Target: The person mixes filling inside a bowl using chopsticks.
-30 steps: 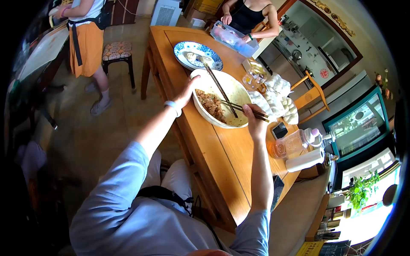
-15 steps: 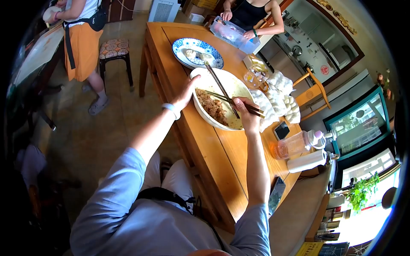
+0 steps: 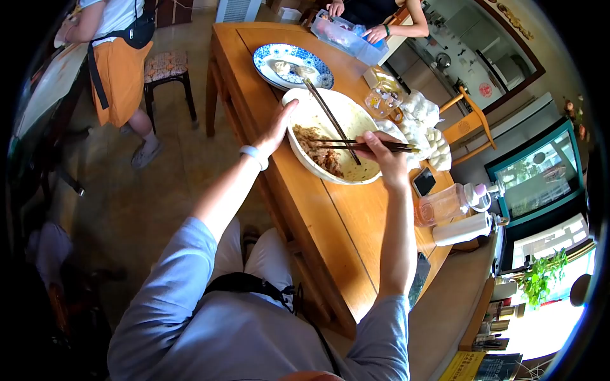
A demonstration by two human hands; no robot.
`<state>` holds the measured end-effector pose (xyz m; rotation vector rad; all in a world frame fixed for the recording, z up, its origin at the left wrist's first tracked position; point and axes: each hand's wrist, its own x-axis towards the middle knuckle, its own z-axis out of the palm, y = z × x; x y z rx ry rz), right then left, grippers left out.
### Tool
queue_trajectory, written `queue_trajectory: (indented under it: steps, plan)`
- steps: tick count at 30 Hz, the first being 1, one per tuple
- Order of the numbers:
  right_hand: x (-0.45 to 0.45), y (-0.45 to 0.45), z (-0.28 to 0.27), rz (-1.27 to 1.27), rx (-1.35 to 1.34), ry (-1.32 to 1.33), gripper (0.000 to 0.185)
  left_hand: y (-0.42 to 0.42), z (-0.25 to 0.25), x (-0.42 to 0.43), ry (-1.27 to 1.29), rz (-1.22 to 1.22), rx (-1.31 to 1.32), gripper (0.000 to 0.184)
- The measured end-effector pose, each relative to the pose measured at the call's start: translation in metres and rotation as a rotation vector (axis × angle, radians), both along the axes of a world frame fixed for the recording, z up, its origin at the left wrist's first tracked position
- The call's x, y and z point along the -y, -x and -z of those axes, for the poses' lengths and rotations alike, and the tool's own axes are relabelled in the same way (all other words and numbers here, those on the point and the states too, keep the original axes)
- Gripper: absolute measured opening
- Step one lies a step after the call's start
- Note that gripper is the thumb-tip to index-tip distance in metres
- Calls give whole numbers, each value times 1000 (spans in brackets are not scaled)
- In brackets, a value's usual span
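Along bowl rim (image 3: pixel 357 109), left hand (image 3: pixel 277 129)

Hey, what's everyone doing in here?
The camera wearer holds a white bowl with the left hand; the right hand holds chopsticks, tips at the brown mixture inside. Beyond sits a blue-patterned plate with pale pieces. Farther along the table, another person's hands are at a clear box. A third person stands to the left.
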<state>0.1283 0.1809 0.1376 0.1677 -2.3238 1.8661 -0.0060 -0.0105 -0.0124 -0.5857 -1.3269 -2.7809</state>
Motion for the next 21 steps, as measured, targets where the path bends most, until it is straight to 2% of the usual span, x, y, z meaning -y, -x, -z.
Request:
queue_trajectory:
  steps: [6, 9, 15, 19, 21]
  plan:
    - [-29, -42, -38, 212, -111, -91, 32, -5, -8, 0, -21, -10, 4, 44]
    - [-48, -43, -32, 200, -16, -241, 31, -4, -7, 0, -33, 18, 23, 43]
    - [-15, -22, 5, 173, -99, -17, 34, -8, -9, 0, -45, 16, 20, 44]
    - [9, -7, 5, 198, -200, 102, 35, -9, -12, 1, -20, -20, 7, 44]
    - [18, -4, 9, 98, -111, 90, 32, -12, -13, 1, -30, 4, 15, 44]
